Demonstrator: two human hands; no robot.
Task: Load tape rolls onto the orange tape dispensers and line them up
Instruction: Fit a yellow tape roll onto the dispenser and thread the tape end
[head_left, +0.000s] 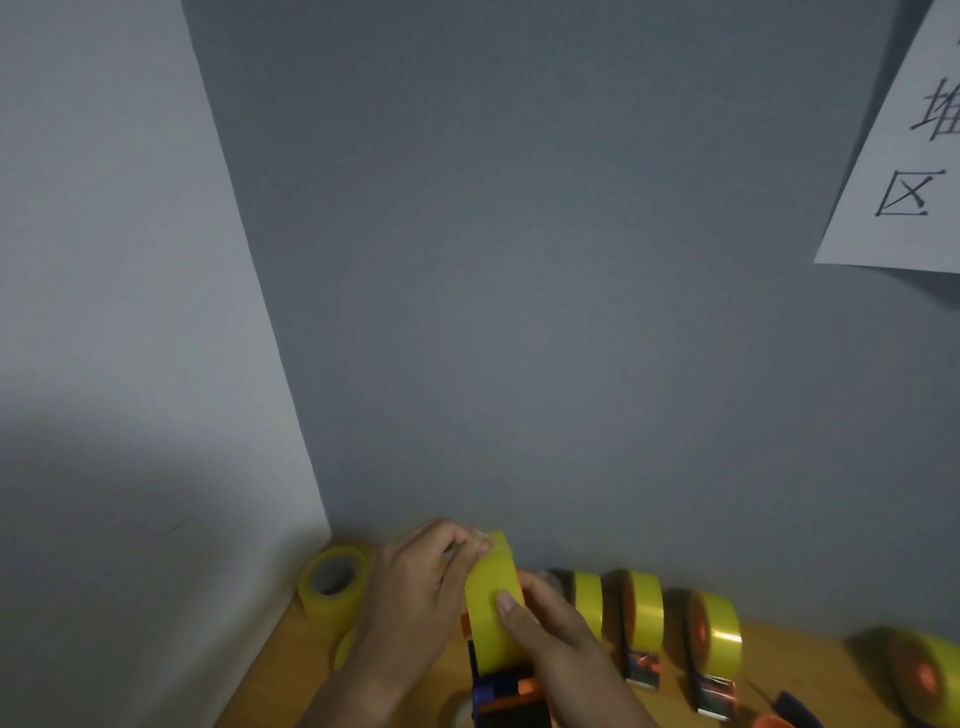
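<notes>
Both our hands hold a yellow tape roll on an orange dispenser.

Our left hand (415, 587) curls its grip over the top of the yellow tape roll (491, 605), and our right hand (550, 629) grips its right side, thumb pressed on the tape face. The roll sits upright on the orange dispenser (511, 699) at the wooden surface (291, 660). To the right, loaded dispensers (644, 623) stand in a row along the grey wall (519, 312). A loose roll (332, 579) stands in the left corner.
</notes>
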